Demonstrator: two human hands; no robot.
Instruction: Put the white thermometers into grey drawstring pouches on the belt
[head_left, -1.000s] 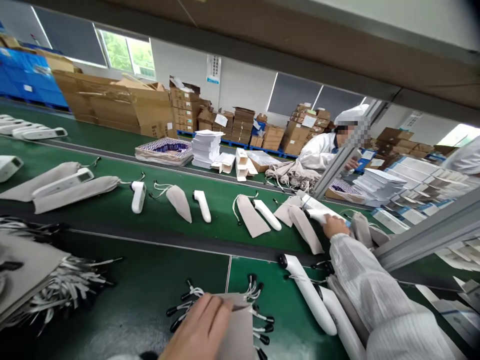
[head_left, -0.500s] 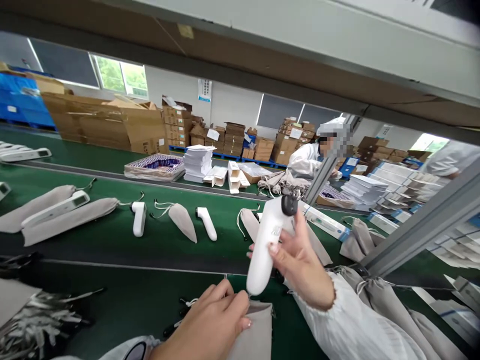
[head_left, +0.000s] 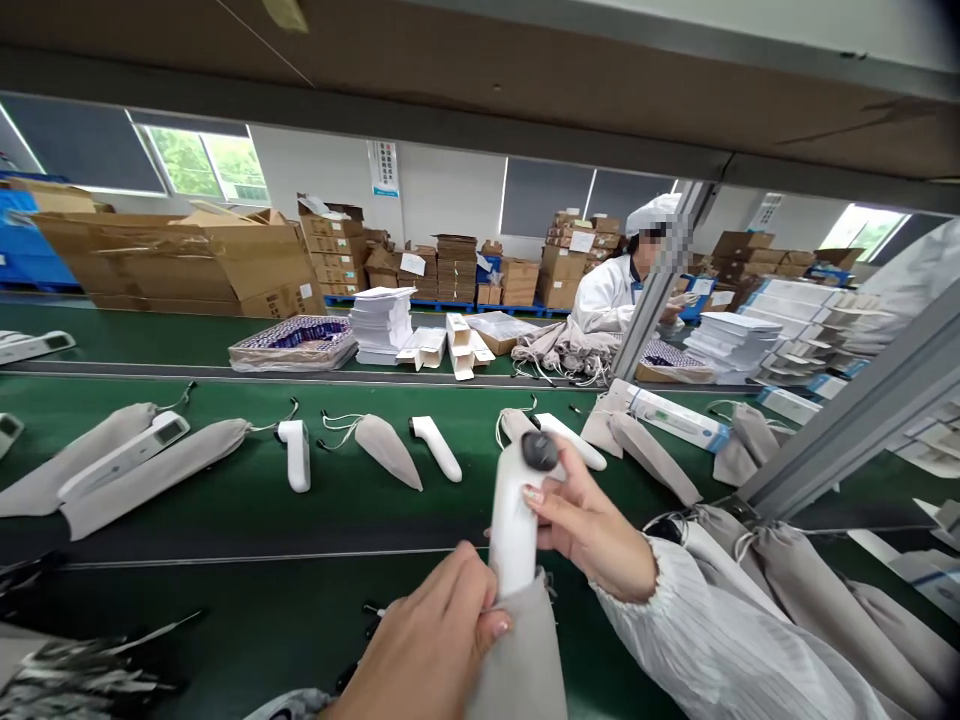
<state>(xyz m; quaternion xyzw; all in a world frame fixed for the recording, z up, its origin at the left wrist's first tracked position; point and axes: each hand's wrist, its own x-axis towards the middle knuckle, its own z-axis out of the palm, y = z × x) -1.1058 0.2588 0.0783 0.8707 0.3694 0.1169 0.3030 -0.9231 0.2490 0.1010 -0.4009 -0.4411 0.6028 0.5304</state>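
My right hand (head_left: 581, 515) is closed around a white infrared thermometer (head_left: 513, 525) with a round black end at the top. The thermometer stands nearly upright, its lower end inside the mouth of a grey cloth pouch (head_left: 525, 660). Thumb and fingers of my left hand (head_left: 431, 630) pinch the pouch's rim at its left side. The pouch's bottom runs out of the frame. Behind them on the green belt lie another white thermometer (head_left: 436, 449), a grey drawstring pouch (head_left: 388, 450) and a third thermometer (head_left: 297, 456).
A grey metal post (head_left: 667, 270) slants up at the right, under an overhead shelf (head_left: 450, 130). Filled pouches (head_left: 817, 570) lie by my right forearm. Loose drawstrings (head_left: 82, 665) pile up at lower left. Across the belt, a co-worker (head_left: 611, 285) in white sits near stacked cartons (head_left: 454, 270).
My right hand has lowered the thermometer, and its lower end has gone from above the pouch into its mouth. The left hand still grips the pouch. The head view has shifted slightly.
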